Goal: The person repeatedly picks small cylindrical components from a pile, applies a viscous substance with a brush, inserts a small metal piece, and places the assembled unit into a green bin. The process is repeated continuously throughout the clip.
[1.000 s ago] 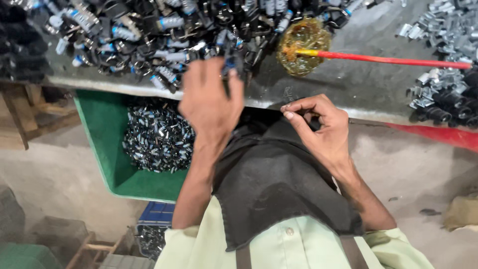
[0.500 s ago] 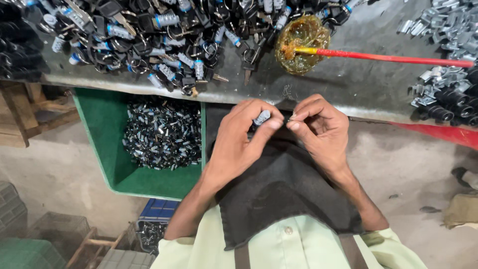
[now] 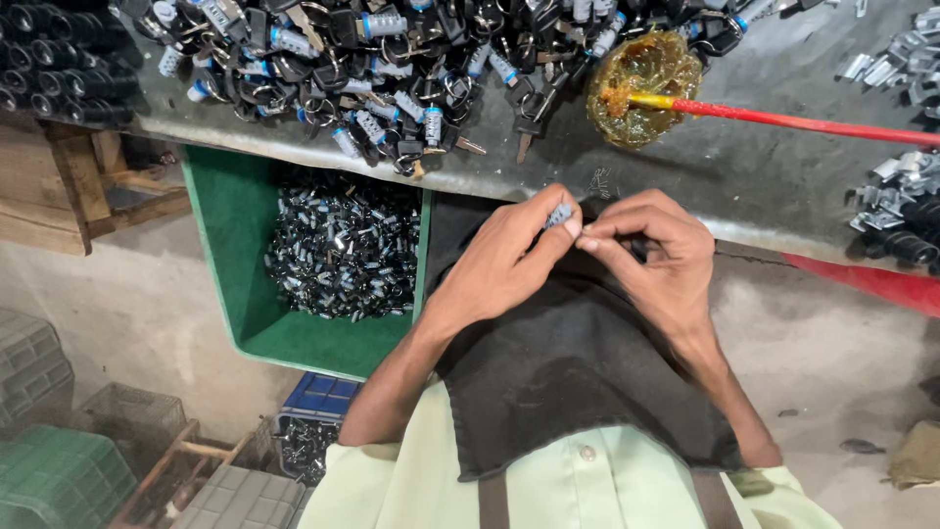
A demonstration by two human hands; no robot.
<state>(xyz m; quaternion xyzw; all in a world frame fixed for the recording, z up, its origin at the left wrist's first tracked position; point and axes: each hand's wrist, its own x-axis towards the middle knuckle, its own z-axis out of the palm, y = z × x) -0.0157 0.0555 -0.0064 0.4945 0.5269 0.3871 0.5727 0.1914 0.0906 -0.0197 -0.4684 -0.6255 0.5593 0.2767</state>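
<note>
Lock cylinder (image 3: 559, 215), small and silvery, sits pinched between left hand (image 3: 504, 263) thumb and forefinger, just above the dark cloth (image 3: 568, 362) on the lap, at the bench (image 3: 764, 186) edge. Right hand (image 3: 654, 257) fingertips meet it from the other side, closed on something too small to make out. Looks light, rigid metal, probably slick; best gripped across the barrel, as held. Containers, big to small: green bin (image 3: 225, 225) under the bench, holding a heap of similar silvery cylinders; blue crate (image 3: 318, 397) below it, more of the same, partly hidden; amber dish (image 3: 641, 83) on the bench with yellowish grease and a red-handled stick (image 3: 803, 122) resting in it. Keyed locks (image 3: 392, 69) piled on the bench behind.
</note>
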